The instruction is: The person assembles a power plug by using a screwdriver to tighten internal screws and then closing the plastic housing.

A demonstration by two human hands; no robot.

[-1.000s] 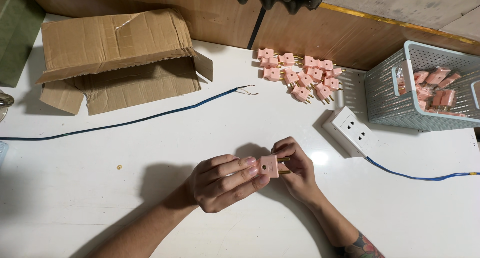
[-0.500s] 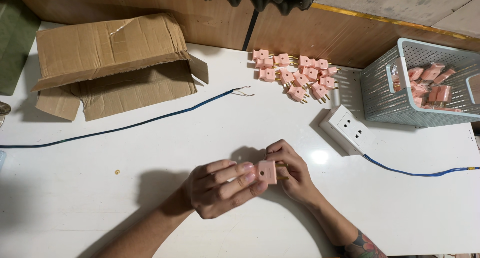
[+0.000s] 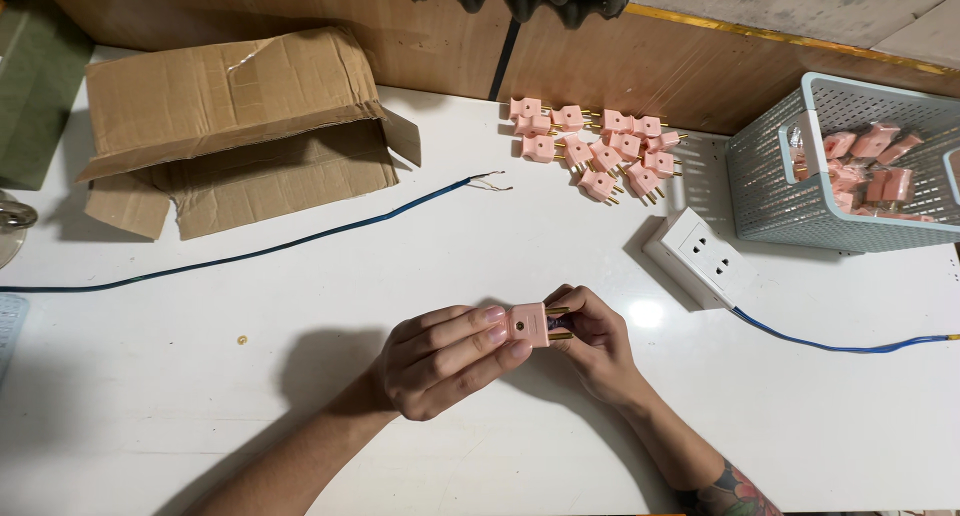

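The left hand (image 3: 440,356) and right hand (image 3: 592,338) both pinch one pink plug (image 3: 528,324) closed-fingered. A finished-looking cluster of plugs (image 3: 598,151) lies on the surface (image 3: 300,316) (more wait in the basket (image 3: 775,191)).

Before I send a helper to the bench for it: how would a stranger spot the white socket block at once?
Start at the pale blue plastic basket on the right edge of the white table. Just left of its lower corner lies the white socket block, with a blue cable trailing off to the right. Unlike the small pink plugs heaped nearby, it is white, boxy and larger, with slots on top.
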